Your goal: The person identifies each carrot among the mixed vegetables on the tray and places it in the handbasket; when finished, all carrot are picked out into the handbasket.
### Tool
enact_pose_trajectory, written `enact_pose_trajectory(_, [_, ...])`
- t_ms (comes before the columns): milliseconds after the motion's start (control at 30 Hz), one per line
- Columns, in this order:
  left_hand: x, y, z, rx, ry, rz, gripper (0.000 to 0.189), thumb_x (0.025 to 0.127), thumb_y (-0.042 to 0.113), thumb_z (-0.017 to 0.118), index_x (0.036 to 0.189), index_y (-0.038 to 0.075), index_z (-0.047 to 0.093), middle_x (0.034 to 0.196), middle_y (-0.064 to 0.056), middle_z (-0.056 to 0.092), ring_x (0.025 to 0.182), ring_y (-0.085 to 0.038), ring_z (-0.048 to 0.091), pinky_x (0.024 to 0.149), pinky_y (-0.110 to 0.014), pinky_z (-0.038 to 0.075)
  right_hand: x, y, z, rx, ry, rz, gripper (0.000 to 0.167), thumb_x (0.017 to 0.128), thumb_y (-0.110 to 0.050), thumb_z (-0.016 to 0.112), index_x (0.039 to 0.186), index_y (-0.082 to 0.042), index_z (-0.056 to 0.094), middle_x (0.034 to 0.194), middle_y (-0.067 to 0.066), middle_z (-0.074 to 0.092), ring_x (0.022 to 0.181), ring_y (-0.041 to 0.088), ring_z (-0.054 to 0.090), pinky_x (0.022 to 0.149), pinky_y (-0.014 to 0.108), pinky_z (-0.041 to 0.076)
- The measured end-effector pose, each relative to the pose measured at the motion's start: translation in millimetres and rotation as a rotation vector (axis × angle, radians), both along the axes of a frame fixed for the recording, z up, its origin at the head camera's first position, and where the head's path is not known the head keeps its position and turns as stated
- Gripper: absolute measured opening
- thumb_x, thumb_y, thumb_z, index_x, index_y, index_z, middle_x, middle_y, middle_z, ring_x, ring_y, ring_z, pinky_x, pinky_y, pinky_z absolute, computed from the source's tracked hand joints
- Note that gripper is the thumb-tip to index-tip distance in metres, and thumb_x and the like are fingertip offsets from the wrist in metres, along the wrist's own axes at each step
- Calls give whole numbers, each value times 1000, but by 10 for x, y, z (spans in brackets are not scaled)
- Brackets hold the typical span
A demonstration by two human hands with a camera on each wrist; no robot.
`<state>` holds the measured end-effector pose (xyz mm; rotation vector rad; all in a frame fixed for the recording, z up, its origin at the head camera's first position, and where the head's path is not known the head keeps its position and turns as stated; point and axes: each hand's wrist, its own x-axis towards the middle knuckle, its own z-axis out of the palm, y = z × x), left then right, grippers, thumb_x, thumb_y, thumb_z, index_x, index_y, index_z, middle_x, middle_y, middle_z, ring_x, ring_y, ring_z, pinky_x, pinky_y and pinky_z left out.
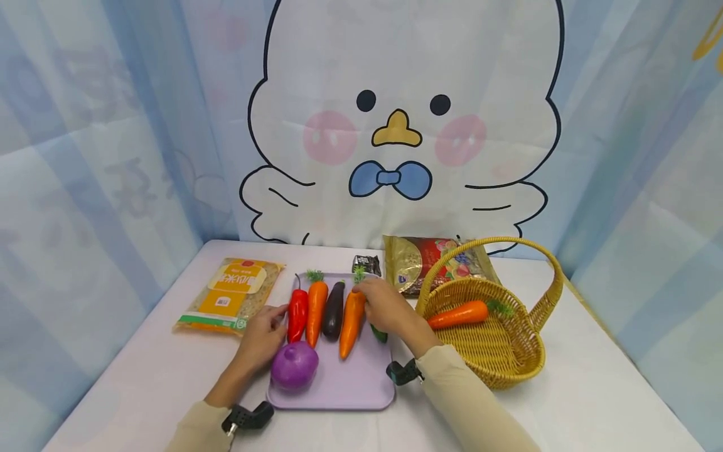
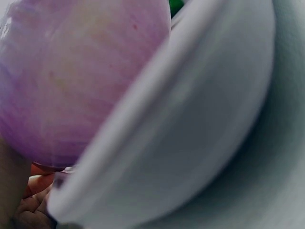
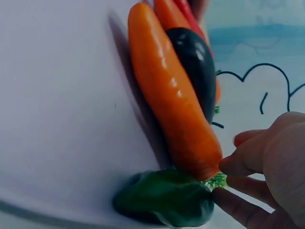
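Note:
Within a lavender tray (image 1: 361, 392) lie a red chili pepper (image 1: 297, 314), a carrot (image 1: 316, 311), a dark eggplant (image 1: 334, 314), a second carrot (image 1: 353, 320) and a round purple onion (image 1: 294, 366). At the second carrot's leafy top, my right hand (image 1: 390, 307) has its fingers round the end. A green pepper (image 3: 167, 198) lies by those fingers, mostly hidden by the hand in the head view. Beside the chili, my left hand (image 1: 262, 336) rests at the tray's left edge with fingers loosely bent. Onion and tray rim largely block that hand in the left wrist view.
A yellow wicker basket (image 1: 486, 351) with a tall handle stands right of the tray, a third carrot (image 1: 460, 314) inside. An orange-labelled grain bag (image 1: 231, 295) lies left. Behind are a small black packet (image 1: 367, 264) and a gold-and-red bag (image 1: 415, 263), before a printed curtain.

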<state>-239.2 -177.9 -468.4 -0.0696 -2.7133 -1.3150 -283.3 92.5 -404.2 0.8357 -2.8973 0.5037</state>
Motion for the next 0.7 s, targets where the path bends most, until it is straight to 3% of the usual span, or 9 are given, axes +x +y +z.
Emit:
enact_pose_trajectory(200, [18,-4,-8,1,-15,7,52,88,1,57,140,-3,57,102,-13,57,83,-23,50,64,-27,44,-95,-114,8,206,0,56,38,89,4,63,123,-11,72,120,5,68,112,25,62,102,38,49])
enact_pose_trajectory(433, [13,7,-8,8,-28,15,51,90,2,57,141,-1,57,104,-11,57,84,-22,50,65,-26,44,-88,-227,-23,438,95,142,31,93,-9,68,123,-16,72,116,5,64,107,24,58,92,36,53])
enact_pose_trajectory(700, [-9,9,-1,6,-10,9,50,91,2,57,140,-3,57,106,-12,58,85,-22,51,67,-27,44,-78,-259,-46,535,208,186,24,90,-12,73,113,-17,75,110,-2,68,99,20,58,82,29,54])
